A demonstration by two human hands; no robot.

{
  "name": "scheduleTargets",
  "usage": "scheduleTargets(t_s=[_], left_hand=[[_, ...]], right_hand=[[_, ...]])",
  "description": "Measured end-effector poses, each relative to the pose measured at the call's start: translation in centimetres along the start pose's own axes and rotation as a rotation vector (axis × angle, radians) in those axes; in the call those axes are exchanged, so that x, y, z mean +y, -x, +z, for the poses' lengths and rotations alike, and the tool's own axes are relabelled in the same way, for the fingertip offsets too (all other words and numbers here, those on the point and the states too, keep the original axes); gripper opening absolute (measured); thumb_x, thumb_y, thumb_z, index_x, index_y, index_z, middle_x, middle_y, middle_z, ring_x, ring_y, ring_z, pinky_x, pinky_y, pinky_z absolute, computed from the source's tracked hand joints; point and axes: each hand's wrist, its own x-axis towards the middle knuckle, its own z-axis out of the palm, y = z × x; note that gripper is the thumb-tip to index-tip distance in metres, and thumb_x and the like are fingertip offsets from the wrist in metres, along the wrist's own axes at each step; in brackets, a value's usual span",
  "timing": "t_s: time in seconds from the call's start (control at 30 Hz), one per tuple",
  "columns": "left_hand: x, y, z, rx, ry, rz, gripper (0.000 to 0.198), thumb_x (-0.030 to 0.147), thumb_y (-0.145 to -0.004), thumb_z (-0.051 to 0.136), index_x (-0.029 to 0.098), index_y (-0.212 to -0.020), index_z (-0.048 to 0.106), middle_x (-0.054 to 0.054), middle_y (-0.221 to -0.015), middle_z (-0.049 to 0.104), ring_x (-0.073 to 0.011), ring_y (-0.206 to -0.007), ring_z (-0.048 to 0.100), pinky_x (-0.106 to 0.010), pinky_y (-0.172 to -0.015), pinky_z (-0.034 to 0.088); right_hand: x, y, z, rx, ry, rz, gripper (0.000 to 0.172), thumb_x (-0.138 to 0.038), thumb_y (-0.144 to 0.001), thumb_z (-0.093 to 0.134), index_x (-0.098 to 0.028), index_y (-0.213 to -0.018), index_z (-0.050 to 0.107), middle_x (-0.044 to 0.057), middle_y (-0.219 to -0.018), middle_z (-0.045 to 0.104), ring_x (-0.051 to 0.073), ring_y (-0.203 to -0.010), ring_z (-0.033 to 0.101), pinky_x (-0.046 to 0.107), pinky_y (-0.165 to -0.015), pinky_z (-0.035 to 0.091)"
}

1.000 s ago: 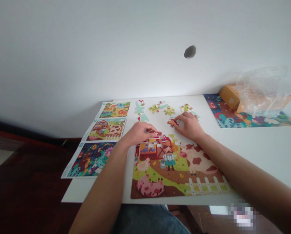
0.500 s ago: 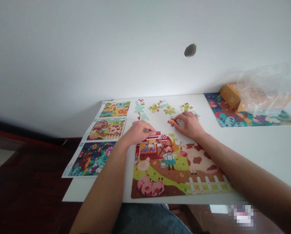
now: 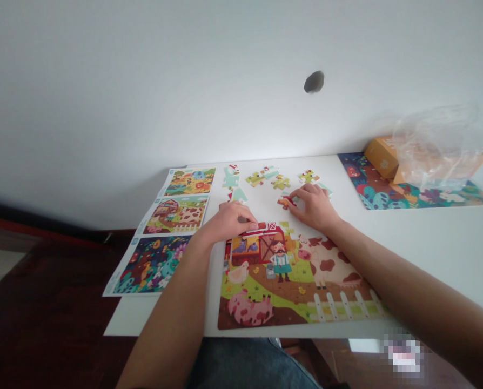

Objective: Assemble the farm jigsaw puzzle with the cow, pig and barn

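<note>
A partly joined farm jigsaw puzzle point(image 3: 282, 292) lies on the white table, showing a barn, a farmer, a cow, a pig and a hen. At its top left edge my left hand point(image 3: 235, 220) pinches a red puzzle piece point(image 3: 261, 226), which sits in the barn roof. My right hand point(image 3: 313, 206) rests beyond the cow, its thumb and fingers closed on a red and orange puzzle piece point(image 3: 285, 202) lying on the table. Fingers cover part of both pieces.
Several loose puzzle pieces point(image 3: 280, 182) lie along the back. At left is a sheet with three pictures point(image 3: 180, 214). On the right, a dark animal puzzle point(image 3: 387, 202) carries an orange box point(image 3: 382, 156) and a clear plastic bag point(image 3: 431, 148). A wall point(image 3: 185, 81) rises behind the table.
My left hand has lowered the red piece into the barn roof, and the gap above the barn window has closed. My right hand has stayed almost still.
</note>
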Motion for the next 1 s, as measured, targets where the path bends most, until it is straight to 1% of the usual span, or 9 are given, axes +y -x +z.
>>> scheduleTargets(t_s=[0.1, 0.2, 0.37, 0.43, 0.57, 0.7, 0.87, 1.0], left_hand=[[0.0, 0.0, 0.0, -0.001, -0.023, -0.009, 0.017, 0.034, -0.084, 0.067, 0.024, -0.078, 0.080, -0.002, -0.081, 0.076, -0.0185, -0.081, 0.065, -0.033, -0.090, 0.046], [0.1, 0.1, -0.1, 0.014, -0.027, -0.047, 0.019, 0.038, -0.084, 0.067, 0.025, -0.078, 0.080, -0.002, -0.082, 0.077, -0.0200, -0.082, 0.065, -0.034, -0.089, 0.047], [0.4, 0.1, 0.0, 0.047, -0.012, -0.073, 0.022, 0.045, -0.082, 0.069, 0.027, -0.077, 0.080, -0.002, -0.082, 0.077, -0.0221, -0.088, 0.065, -0.037, -0.093, 0.047], [0.4, 0.0, 0.1, 0.046, -0.020, -0.064, 0.021, 0.044, -0.083, 0.069, 0.027, -0.077, 0.079, -0.002, -0.084, 0.077, -0.0222, -0.090, 0.065, -0.038, -0.097, 0.045], [0.4, -0.1, 0.4, 0.041, -0.049, -0.049, 0.012, 0.034, -0.084, 0.069, 0.027, -0.083, 0.079, -0.001, -0.090, 0.077, -0.0219, -0.093, 0.064, -0.042, -0.106, 0.036], [0.7, 0.0, 0.2, 0.028, -0.085, -0.061, 0.010, 0.029, -0.084, 0.069, 0.028, -0.086, 0.078, 0.000, -0.091, 0.076, -0.0214, -0.096, 0.063, -0.043, -0.108, 0.032], [1.0, 0.2, 0.0, 0.014, -0.120, -0.054, 0.015, 0.035, -0.082, 0.073, 0.029, -0.094, 0.078, -0.002, -0.098, 0.073, -0.0239, -0.104, 0.060, -0.044, -0.107, 0.031], [0.9, 0.2, 0.3, -0.008, -0.132, -0.014, 0.021, 0.043, -0.080, 0.076, 0.031, -0.097, 0.078, -0.004, -0.103, 0.069, -0.0261, -0.108, 0.056, -0.048, -0.109, 0.026]], right_hand=[[0.0, 0.0, 0.0, 0.003, -0.004, -0.005, 0.028, -0.046, -0.088, 0.061, -0.025, -0.103, 0.071, 0.010, -0.103, 0.064, 0.030, -0.102, 0.055, 0.045, -0.089, 0.036], [0.0, 0.0, -0.1, -0.003, -0.006, -0.010, 0.028, -0.046, -0.088, 0.060, -0.024, -0.103, 0.071, 0.011, -0.103, 0.064, 0.030, -0.102, 0.055, 0.045, -0.089, 0.036], [-0.1, 0.0, -0.2, -0.006, 0.000, -0.005, 0.026, -0.043, -0.087, 0.061, -0.024, -0.103, 0.071, 0.011, -0.103, 0.064, 0.031, -0.102, 0.055, 0.045, -0.089, 0.036], [-0.1, -0.1, -0.2, -0.004, 0.003, -0.006, 0.026, -0.042, -0.086, 0.062, -0.024, -0.103, 0.071, 0.010, -0.104, 0.064, 0.030, -0.101, 0.055, 0.045, -0.090, 0.036], [-0.1, -0.1, -0.2, -0.010, 0.005, -0.008, 0.027, -0.042, -0.087, 0.062, -0.024, -0.104, 0.071, 0.010, -0.104, 0.064, 0.030, -0.102, 0.056, 0.045, -0.090, 0.036], [-0.1, -0.1, -0.2, -0.011, 0.004, -0.007, 0.026, -0.041, -0.086, 0.062, -0.024, -0.104, 0.071, 0.010, -0.104, 0.064, 0.030, -0.102, 0.056, 0.045, -0.090, 0.036], [0.0, -0.1, -0.1, -0.015, -0.002, -0.004, 0.026, -0.040, -0.085, 0.063, -0.024, -0.104, 0.071, 0.010, -0.104, 0.063, 0.030, -0.102, 0.055, 0.046, -0.091, 0.036], [0.0, -0.1, -0.1, -0.007, -0.005, -0.004, 0.026, -0.041, -0.086, 0.062, -0.024, -0.103, 0.071, 0.010, -0.103, 0.063, 0.030, -0.102, 0.055, 0.046, -0.090, 0.036]])
